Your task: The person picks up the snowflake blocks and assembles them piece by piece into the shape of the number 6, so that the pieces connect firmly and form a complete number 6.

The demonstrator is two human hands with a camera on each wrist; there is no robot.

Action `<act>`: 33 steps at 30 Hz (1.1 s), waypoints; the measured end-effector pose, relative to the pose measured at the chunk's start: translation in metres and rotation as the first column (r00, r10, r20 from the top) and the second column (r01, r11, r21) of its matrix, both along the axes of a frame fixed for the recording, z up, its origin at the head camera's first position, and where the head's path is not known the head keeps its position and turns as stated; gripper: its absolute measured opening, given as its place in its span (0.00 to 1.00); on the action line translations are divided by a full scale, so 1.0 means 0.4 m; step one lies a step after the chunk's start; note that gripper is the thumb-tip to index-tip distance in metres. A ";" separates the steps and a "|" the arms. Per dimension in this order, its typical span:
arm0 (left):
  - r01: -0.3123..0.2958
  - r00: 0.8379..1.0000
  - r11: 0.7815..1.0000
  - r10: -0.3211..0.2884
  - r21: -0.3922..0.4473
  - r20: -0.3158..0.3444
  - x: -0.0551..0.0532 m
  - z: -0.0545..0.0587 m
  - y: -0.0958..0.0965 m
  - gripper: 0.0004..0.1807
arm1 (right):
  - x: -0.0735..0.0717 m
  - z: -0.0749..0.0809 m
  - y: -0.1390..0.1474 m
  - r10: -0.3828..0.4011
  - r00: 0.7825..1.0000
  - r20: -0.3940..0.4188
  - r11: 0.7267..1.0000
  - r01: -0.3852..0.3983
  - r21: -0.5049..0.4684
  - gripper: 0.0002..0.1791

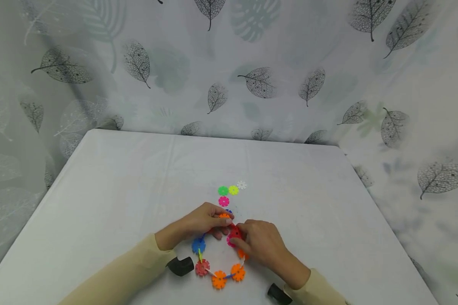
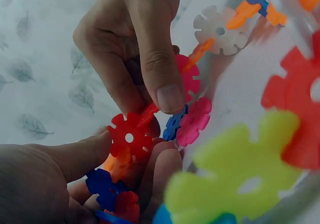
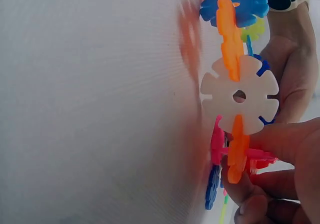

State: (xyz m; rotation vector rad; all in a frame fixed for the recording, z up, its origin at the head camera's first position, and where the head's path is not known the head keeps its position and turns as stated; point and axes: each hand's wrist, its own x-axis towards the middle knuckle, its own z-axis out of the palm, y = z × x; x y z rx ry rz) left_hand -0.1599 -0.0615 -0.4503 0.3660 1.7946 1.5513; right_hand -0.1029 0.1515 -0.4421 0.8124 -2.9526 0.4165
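Notched flower-shaped plastic discs, slotted edge to edge, form a nearly round chain between the hands; its near side shows an orange disc [image 1: 219, 280] and a coral-red disc [image 1: 202, 267]. My left hand [image 1: 206, 219] pinches a red disc [image 2: 129, 138] at the far side of the ring, with orange and dark blue discs [image 2: 104, 188] close by its fingers. From the right, my right hand [image 1: 265, 242] grips a second red disc [image 2: 148, 115], edge-on against the first, beside a pink disc [image 2: 190, 79]. A white disc [image 3: 240, 95] joins two orange ones below the right hand.
Just beyond the hands lie loose discs: green [image 1: 223, 190], yellow [image 1: 233, 190], white [image 1: 241, 185] and pink [image 1: 223, 201], plus a partly hidden blue one. The white-covered table [image 1: 118, 182] meets a leaf-patterned curtain [image 1: 168, 76] at its back edge.
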 end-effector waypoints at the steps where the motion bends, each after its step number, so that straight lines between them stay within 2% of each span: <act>1: -0.005 1.000 1.000 0.005 0.004 0.008 0.001 0.001 0.002 0.17 | 0.001 0.001 0.002 0.001 1.000 0.004 1.000 -0.001 0.010 0.14; 6: -0.042 0.997 0.999 0.040 0.030 0.062 0.002 0.003 0.010 0.18 | 0.001 0.010 0.007 -0.003 0.999 0.048 0.998 0.000 0.064 0.17; 9: -0.045 0.996 0.998 0.042 0.039 0.075 0.002 0.002 0.015 0.18 | 0.001 0.013 0.008 -0.020 0.997 0.074 0.997 0.014 0.077 0.18; 16: -0.016 0.997 0.998 0.011 0.062 0.081 0.004 0.006 0.026 0.21 | 0.008 0.014 0.009 -0.142 0.984 0.104 0.990 0.143 0.003 0.12; 24: 0.025 1.000 1.000 -0.025 -0.014 -0.006 -0.001 0.020 0.020 0.24 | 0.019 0.024 0.017 -0.201 0.972 0.119 0.977 0.208 -0.048 0.14; 28: -0.015 1.000 0.999 0.015 -0.046 -0.007 -0.001 0.024 0.014 0.22 | 0.024 0.022 0.023 -0.212 0.970 0.122 0.973 0.221 -0.067 0.15; 33: -0.084 0.994 0.991 0.076 -0.106 -0.081 -0.002 0.021 0.008 0.18 | 0.029 0.018 0.033 -0.227 0.966 0.125 0.968 0.238 -0.082 0.14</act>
